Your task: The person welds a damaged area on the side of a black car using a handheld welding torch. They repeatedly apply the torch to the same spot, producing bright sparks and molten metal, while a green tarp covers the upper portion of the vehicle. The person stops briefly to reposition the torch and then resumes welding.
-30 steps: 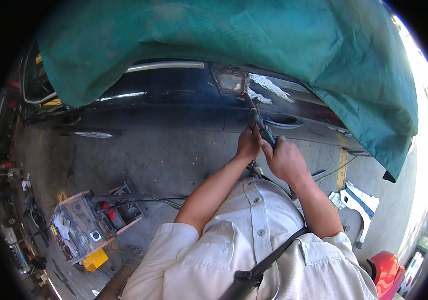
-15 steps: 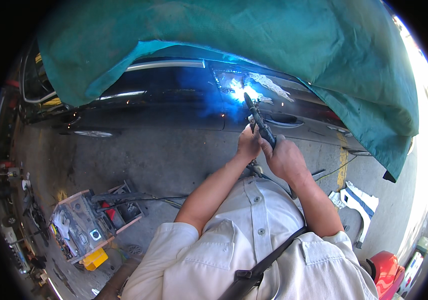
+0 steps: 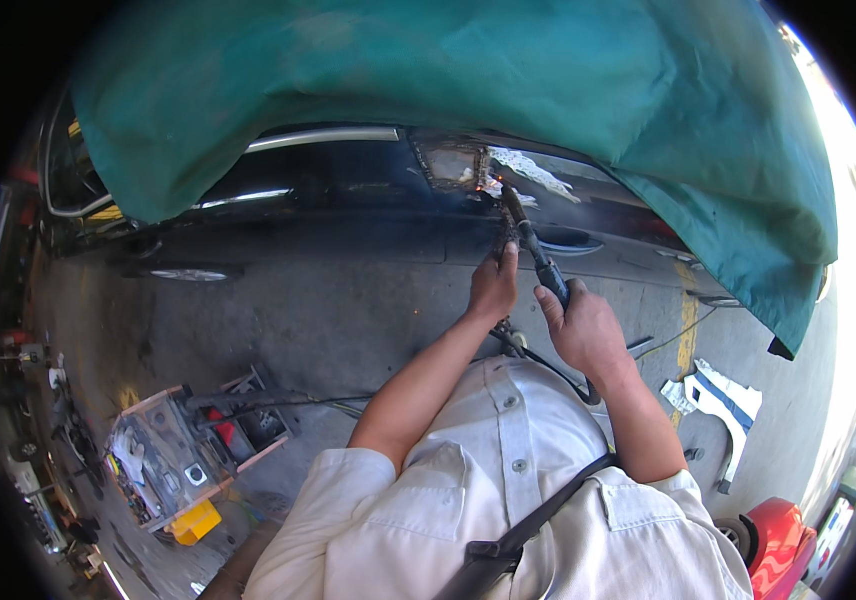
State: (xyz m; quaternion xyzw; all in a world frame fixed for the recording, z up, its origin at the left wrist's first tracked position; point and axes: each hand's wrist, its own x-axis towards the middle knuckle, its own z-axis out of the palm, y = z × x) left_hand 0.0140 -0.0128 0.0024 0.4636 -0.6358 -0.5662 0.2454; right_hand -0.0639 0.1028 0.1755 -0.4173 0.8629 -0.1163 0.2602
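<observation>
My right hand (image 3: 588, 326) is closed round the black handle of a welding torch (image 3: 536, 240), its nozzle pointing up at the dark car body panel (image 3: 348, 185). Close beside it, my left hand (image 3: 494, 288) grips a dark, rough-surfaced tool (image 3: 506, 236) whose kind I cannot make out. Just past the torch tip sits a square patch (image 3: 451, 164) with a dark, rough seam round it. Small orange glows show at the seam's right edge, next to a whitish crumpled sheet (image 3: 530, 170) on the panel.
A green cover sheet (image 3: 508, 70) drapes over the car and hangs low at the right. To the left on the floor stands a tool cart (image 3: 163, 450) with a yellow bin (image 3: 195, 522). A white panel piece (image 3: 723, 400) lies at the right, near a cable (image 3: 678, 340).
The bright blue-white arc has gone out and most of the smoke has thinned. My right hand has drawn the torch slightly back, and my hands are further apart.
</observation>
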